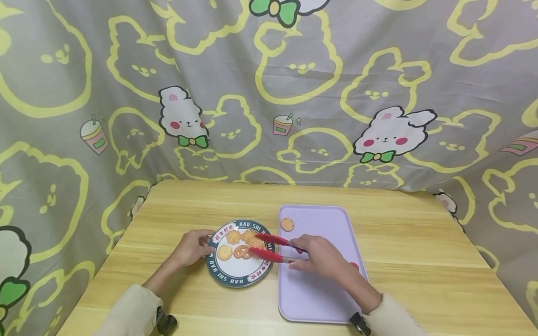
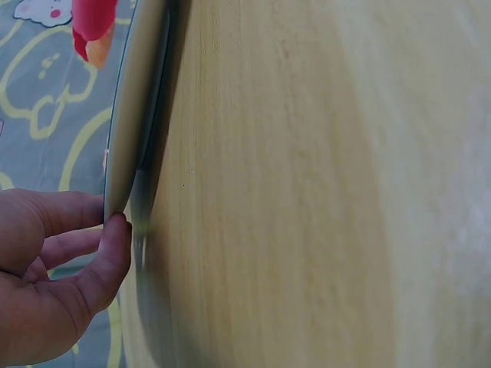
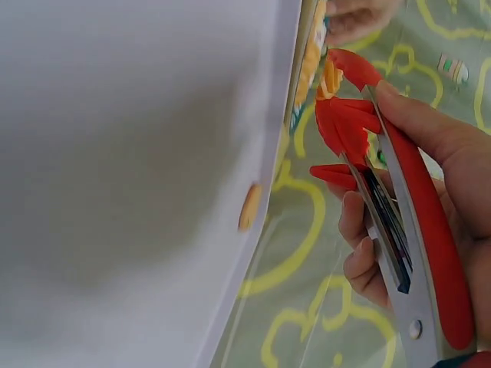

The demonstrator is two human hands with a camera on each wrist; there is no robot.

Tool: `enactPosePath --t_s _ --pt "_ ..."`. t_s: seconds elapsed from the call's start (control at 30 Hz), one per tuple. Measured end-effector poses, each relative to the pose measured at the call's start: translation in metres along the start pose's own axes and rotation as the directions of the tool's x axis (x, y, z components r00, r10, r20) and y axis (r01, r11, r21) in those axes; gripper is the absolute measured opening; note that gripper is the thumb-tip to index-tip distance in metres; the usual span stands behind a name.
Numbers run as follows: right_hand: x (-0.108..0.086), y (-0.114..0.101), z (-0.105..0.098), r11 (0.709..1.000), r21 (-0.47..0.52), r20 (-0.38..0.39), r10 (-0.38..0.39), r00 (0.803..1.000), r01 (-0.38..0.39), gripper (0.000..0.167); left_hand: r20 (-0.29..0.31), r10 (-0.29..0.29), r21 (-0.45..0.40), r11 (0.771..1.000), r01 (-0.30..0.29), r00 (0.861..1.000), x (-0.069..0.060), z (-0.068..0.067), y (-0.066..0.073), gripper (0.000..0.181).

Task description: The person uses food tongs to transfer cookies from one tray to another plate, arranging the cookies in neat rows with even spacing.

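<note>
My left hand [image 1: 191,249] pinches the left rim of a round plate [image 1: 241,269] with a dark green patterned border. In the left wrist view, thumb and fingers grip the edge of that plate [image 2: 129,115]. Several cookies lie on it, among them a pretzel-shaped cookie [image 1: 241,252] and a round swirled one [image 1: 224,253]. My right hand [image 1: 321,256] holds metal tongs with red tips and grips [image 1: 269,255], reaching over the plate from the right. In the right wrist view, an orange-brown cookie [image 3: 331,80] sits between the tips of the tongs [image 3: 428,230].
A lavender rectangular tray [image 1: 313,301] lies right of the plate, under my right hand. One round cookie [image 1: 287,224] rests near its far left corner. A wooden table [image 1: 433,261] carries everything, with a patterned curtain [image 1: 235,70] behind it.
</note>
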State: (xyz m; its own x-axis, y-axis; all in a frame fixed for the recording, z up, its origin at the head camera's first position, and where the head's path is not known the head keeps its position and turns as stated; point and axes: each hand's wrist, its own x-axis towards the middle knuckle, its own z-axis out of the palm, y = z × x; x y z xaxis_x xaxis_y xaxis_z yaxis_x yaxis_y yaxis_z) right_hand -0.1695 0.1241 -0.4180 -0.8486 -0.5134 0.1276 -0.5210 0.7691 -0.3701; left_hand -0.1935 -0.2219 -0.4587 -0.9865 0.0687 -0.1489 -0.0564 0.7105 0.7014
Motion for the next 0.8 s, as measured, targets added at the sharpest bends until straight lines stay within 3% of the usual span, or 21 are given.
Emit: enactPosePath --t_s 0.2,0.5,0.8 --pt "0.005 -0.017 0.010 0.999 0.042 0.086 -0.033 0.996 0.029 0.055 -0.002 0.011 0.003 1.000 -0.011 1.000 0.000 0.000 -0.001 0.048" --pt "0.006 -0.035 0.018 0.993 0.037 0.148 -0.116 0.982 0.112 0.054 0.003 0.007 -0.010 1.000 -0.007 1.000 0.001 -0.001 -0.001 0.046" --pt "0.006 -0.042 0.022 0.995 0.036 0.168 -0.099 0.981 0.094 0.056 0.002 0.020 -0.003 1.000 -0.020 1.000 0.001 -0.002 -0.001 0.046"
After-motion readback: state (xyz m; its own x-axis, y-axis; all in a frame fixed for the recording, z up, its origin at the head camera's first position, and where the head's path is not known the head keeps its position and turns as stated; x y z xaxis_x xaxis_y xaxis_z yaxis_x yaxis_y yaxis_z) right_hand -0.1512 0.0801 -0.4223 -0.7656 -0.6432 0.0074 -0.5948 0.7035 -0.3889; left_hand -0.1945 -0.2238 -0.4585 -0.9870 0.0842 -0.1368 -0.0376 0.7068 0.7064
